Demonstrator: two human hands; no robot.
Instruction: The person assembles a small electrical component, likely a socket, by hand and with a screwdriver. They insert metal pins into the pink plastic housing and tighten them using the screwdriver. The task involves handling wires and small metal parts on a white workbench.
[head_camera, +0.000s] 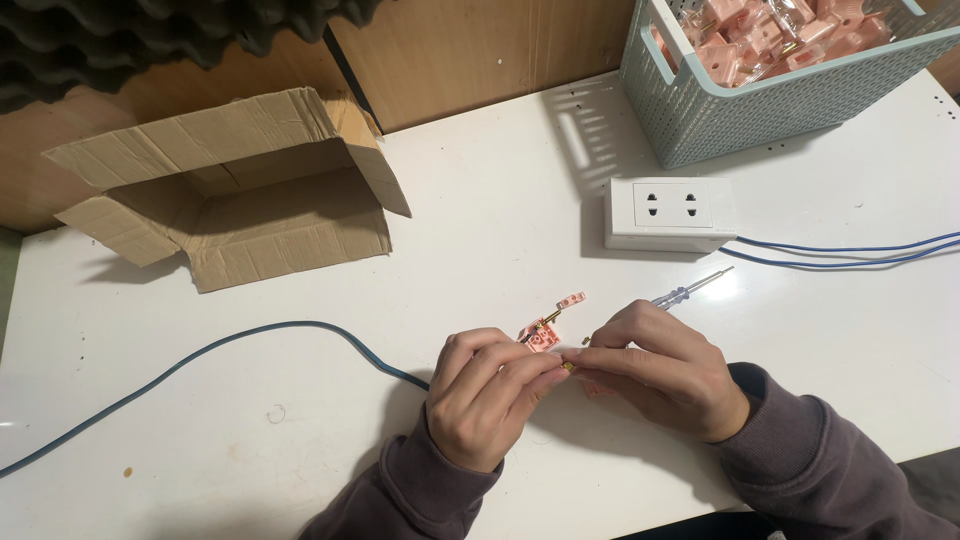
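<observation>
Pinching a pink part (541, 336), both hands (590, 385) meet.

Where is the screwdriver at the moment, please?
In the head view, the screwdriver lies on the white table right of centre, just beyond the right hand, below the white socket block.

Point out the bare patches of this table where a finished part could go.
Widest bare patch: between the cardboard box and the socket block. Another lies front left, below the blue cable. Crowded: around the left hand, right hand and pink part, and near the basket.
</observation>
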